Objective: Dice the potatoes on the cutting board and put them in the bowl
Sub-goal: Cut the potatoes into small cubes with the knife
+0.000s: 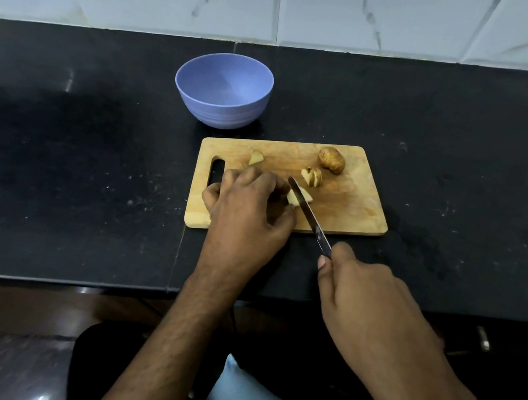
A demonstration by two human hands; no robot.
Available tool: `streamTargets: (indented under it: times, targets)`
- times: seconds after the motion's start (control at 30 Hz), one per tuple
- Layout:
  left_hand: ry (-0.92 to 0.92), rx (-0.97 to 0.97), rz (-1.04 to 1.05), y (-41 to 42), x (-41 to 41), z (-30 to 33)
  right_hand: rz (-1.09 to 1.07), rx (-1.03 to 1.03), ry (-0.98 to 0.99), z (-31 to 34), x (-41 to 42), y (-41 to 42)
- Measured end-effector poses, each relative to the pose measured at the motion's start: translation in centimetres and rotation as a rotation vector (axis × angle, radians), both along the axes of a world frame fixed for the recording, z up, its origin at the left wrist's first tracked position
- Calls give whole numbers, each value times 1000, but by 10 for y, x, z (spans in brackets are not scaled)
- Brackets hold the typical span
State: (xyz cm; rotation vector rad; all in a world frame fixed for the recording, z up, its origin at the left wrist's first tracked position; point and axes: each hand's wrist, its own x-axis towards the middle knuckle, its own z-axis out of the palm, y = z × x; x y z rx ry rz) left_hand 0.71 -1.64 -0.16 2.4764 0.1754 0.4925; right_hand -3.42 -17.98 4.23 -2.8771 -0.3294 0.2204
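A black worktop [447, 164] runs along a wall of white tiles [366, 14] with grey marble streaks, and below its front edge there is a dark floor and the person's lap in dark clothes. On the worktop lies a light wooden cutting board [356, 209] with a slot handle at its left end. The left hand [248, 204] rests on the left part of the board with its fingers curled down, holding a pale potato piece [300, 198] that peeks out just to the right of the fingers. The right hand [374, 300] is off the board, near the front edge of the worktop, and its fingers are wrapped round the handle of a knife [308, 213]. The thin blade slants up and to the left across the front edge of the board, and its tip end lies on the potato piece right beside the left fingers. A little further back on the board stands a small bunch of potato slices [313, 175], pale inside with brown skin at the edges. Behind them, near the far right of the board, sits a whole potato [331, 159], brown and bumpy. One more small slice [256, 158] lies alone near the far left, just past the left hand. A blue bowl [222, 92] stands on the worktop behind the board, near its left corner, and nothing can be seen inside it.
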Motion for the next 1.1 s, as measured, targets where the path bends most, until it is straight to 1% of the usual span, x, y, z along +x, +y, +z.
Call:
streamTargets:
  times: [0.37, 0.53, 0.7, 0.8, 0.9, 0.97, 1.03, 1.1]
  targets:
    - [-21, -10, -4, 0, 4, -3, 24, -25, 31, 4, 0, 5]
    - [-23, -29, -15, 2, 5, -3, 52, -76, 49, 3, 0, 8]
    - [-20, -53, -15, 3, 5, -2, 59, -115, 140, 2, 14, 13]
    - [-17, -72, -2, 2, 4, -1, 87, -135, 155, 3, 21, 12]
    - [-45, -84, 40, 1, 3, -1, 98, -123, 170, 3, 10, 2]
    - [-62, -128, 66, 2, 2, 0, 87, -105, 169, 6, -4, -6]
    - [-69, -160, 63, 2, 1, 2, 67, -94, 159, 10, -15, -13]
    - [-64, -149, 59, 1, 1, 2, 50, -88, 155, 11, -20, -16]
